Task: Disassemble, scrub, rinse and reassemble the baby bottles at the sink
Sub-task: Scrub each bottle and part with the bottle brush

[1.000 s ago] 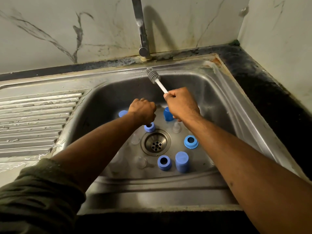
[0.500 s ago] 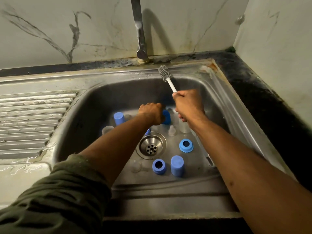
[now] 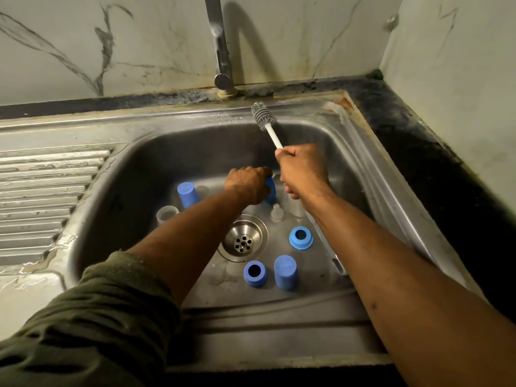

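while your right hand (image 3: pixel 303 170) wraps its fingers tight round the white handle of the bottle brush (image 3: pixel 266 124), its grey ribbed head raised toward the tap (image 3: pixel 220 51), your left hand (image 3: pixel 247 184) curls its fingers on a blue part (image 3: pixel 270 191) low in the steel sink (image 3: pixel 363 152). two blue caps (image 3: pixel 284 272) stand inverted, two blue collar rings (image 3: pixel 300 237) lie open-side up, and clear teats (image 3: pixel 277 212) sit near the round drain (image 3: pixel 243 238).

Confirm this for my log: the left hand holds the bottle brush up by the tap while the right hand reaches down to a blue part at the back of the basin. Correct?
Not quite: the hands are swapped. In the head view the right hand holds the bottle brush up by the tap, while the left hand reaches down to a blue part at the back of the basin.
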